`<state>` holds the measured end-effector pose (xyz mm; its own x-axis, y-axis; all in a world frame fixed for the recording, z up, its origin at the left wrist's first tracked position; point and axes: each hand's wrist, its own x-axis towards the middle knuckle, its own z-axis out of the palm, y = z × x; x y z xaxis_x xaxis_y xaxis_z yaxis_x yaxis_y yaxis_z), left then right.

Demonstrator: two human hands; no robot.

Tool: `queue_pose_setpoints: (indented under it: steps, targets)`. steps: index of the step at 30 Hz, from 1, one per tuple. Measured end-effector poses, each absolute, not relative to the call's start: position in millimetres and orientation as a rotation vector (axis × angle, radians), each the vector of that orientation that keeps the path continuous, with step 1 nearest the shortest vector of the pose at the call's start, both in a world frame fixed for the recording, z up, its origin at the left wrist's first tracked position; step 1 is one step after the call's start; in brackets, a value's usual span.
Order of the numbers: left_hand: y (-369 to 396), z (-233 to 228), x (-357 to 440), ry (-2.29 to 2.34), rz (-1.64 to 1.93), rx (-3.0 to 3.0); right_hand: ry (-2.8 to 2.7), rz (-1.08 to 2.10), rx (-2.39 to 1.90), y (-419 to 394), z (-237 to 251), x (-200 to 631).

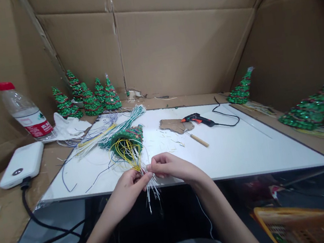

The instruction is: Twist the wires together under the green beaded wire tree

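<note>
A small green Christmas tree [136, 133] lies on its side on the white board, its hollow base towards me. Yellow and white wires [133, 157] come out of that base. My left hand [132, 182] is closed around the wire bundle near the board's front edge, and the loose wire ends [152, 191] hang below it. Thumb and forefinger of my right hand [168, 167] are pinched together at the same wires, touching the bundle from the right. Behind the tree lies a thick bunch of green and white wires [128, 122].
A glue gun [199, 119] rests with its tip over torn cardboard [168, 125], near a wooden-handled tool [199, 140]. Several finished trees [89, 99] stand at the back left; two others [240, 88] sit at right. A bottle [30, 116] and white power bank [23, 164] are on the left.
</note>
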<state>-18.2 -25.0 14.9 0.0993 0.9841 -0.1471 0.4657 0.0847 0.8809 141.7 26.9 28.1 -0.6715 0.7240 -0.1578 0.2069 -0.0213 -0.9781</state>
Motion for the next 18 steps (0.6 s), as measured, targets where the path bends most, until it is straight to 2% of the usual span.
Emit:
queue_pose_setpoints:
  steps: [8,18]
  targets:
    - [-24.2,11.1,-17.6,1.546,0.753,1.551,-1.787,1.774,-0.891,29.0,24.5,140.3]
    - [-25.8,12.4,-15.5,1.554,0.763,1.558,-1.942,1.711,-1.061,29.3,27.4,142.8]
